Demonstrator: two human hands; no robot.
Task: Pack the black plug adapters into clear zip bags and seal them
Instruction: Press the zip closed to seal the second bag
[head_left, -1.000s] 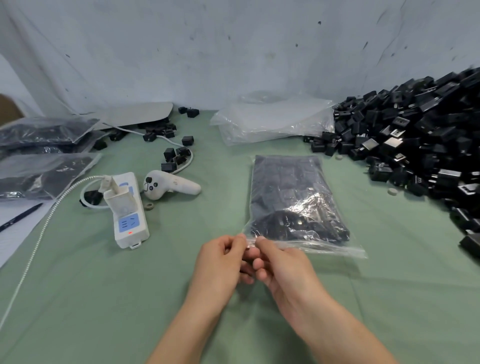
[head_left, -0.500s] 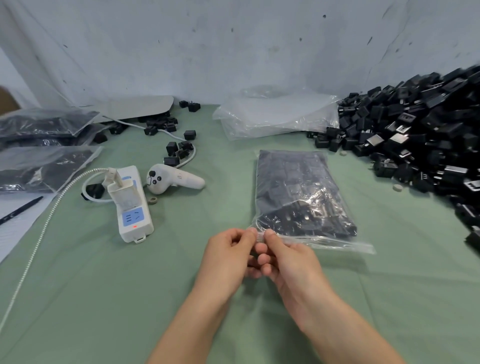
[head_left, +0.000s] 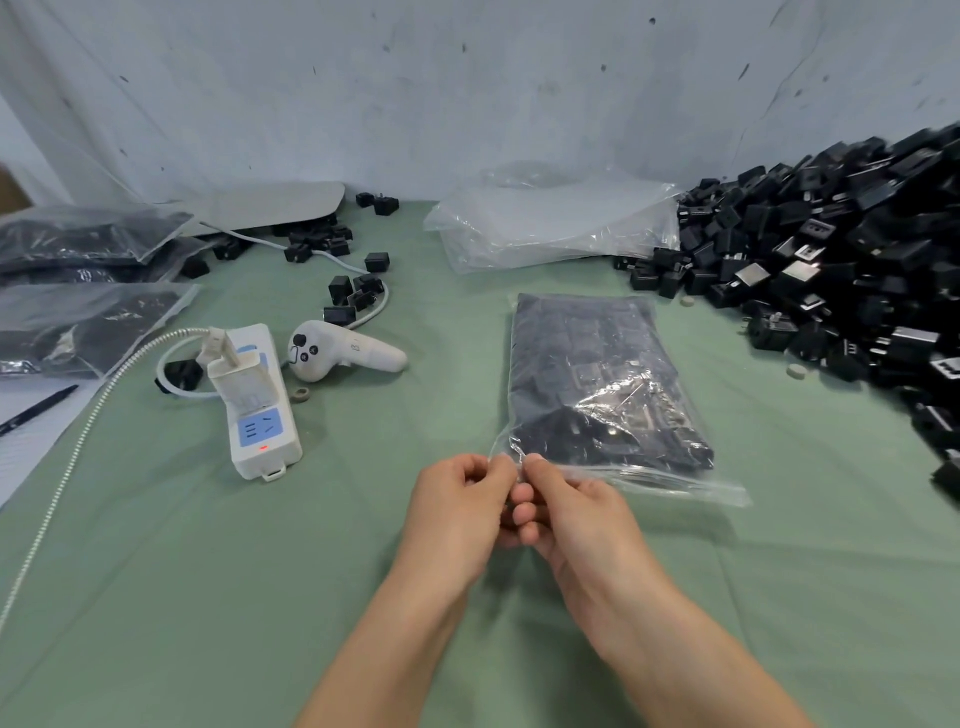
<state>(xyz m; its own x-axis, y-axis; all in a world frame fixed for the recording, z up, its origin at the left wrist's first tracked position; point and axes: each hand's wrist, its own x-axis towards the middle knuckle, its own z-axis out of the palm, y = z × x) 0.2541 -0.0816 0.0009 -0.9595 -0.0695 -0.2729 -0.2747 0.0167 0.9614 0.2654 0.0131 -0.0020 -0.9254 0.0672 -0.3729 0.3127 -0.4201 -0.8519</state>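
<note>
The table (head_left: 208, 597) is plain sage green. Black plug adapters (head_left: 841, 270), some with silvery faces, heap along its right edge, and the clear zip bag (head_left: 592, 364) mid-table shows black through glossy film. Toward the left edge, the power strip (head_left: 260, 426) is white with a blue panel and red light.

Filled bag (head_left: 602, 384) mid-tabletop (head_left: 208, 597); adapter pile (head_left: 841, 270) along right edge, power strip (head_left: 260, 410) left, empty bags (head_left: 556, 228) behind.

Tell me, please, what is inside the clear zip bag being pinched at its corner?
Black plug adapters fill the zip bag. The left hand and right hand pinch its near corner. Glare and the top layer hide any adapters underneath.
</note>
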